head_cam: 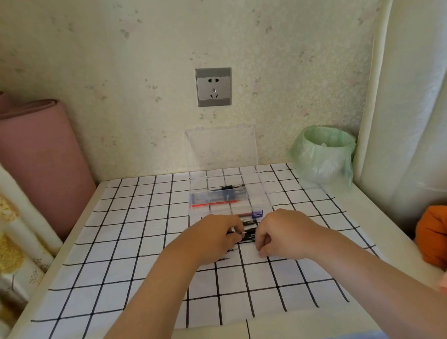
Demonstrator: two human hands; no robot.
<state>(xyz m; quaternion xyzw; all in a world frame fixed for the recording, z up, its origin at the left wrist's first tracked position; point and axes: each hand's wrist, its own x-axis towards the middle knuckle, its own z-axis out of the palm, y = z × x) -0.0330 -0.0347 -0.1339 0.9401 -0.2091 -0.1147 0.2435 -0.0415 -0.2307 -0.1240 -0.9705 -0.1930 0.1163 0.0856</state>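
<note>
Our left hand (pixel 215 235) curls round the pens (pixel 249 233), which lie just before the near edge of the clear box (pixel 230 196). Our right hand (pixel 280 235) curls at their other end, but we cannot tell whether it grips. Checked cloth (pixel 116 261) spreads wide on the left.

A white tabletop (pixel 352 202) is mostly covered by a black-grid cloth (pixel 131 249). On the cloth, toward the back, sits a clear plastic box (pixel 258 190) with its lid up, and pens (pixel 250 233) lie just before it. A green-bagged bin (pixel 322 157) stands at the back right corner.
</note>
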